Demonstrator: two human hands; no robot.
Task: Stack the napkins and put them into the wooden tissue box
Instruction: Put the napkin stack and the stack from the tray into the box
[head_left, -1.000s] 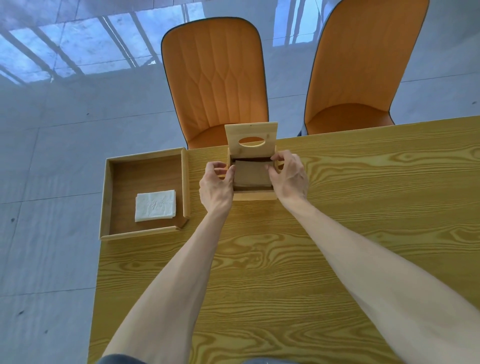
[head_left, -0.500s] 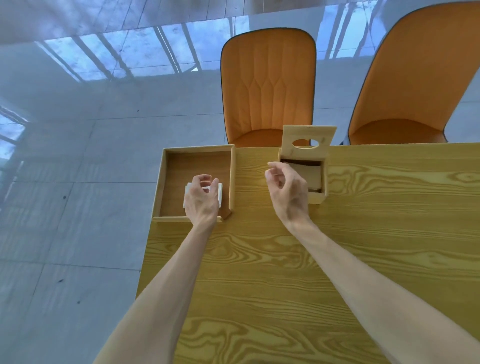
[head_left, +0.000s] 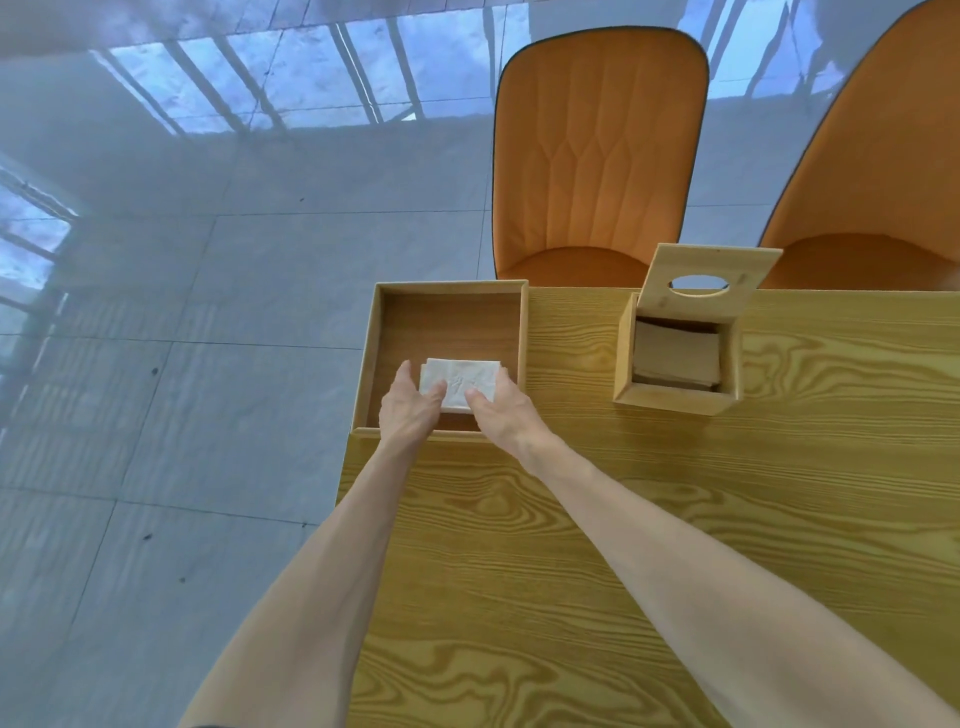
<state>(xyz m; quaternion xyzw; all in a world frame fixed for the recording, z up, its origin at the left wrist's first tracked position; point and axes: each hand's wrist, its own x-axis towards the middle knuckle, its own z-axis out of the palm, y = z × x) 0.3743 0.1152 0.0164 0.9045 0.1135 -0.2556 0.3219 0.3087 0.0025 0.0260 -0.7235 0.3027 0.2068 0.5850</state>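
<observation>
Since only the head view is on hand, everything comes from it: the white napkins (head_left: 460, 383) lie in the lower part of the open tray (head_left: 447, 358) at centre frame, and both hands are on them. The left hand (head_left: 410, 408) cups the stack's left edge with its thumb laid over the top, and the right hand (head_left: 501, 408) closes on the right edge the same way, thumb on the paper; both are half curled around the stack, though whether it is already off the tray floor I cannot tell. Such napkins are likely very light, soft and limp, prone to fanning or sliding apart, so squeezing the two short edges with thumbs pressing down from above looks like the sound hold, kept gentle enough not to crease the sheets. To the right of the tray, well apart from it, the box (head_left: 675, 353) stands on the table (head_left: 571, 571) with its lid (head_left: 706, 280) tipped up, and brown napkins (head_left: 675, 356) already sit inside. Compared with half a second ago, the right hand has crossed from beside the box to the tray to join the left, which then hovered alone over the white stack; a second ago both hands were at the box, pressing the brown napkins down. The camera has also swung left, pushing the box toward the right of the frame.
</observation>
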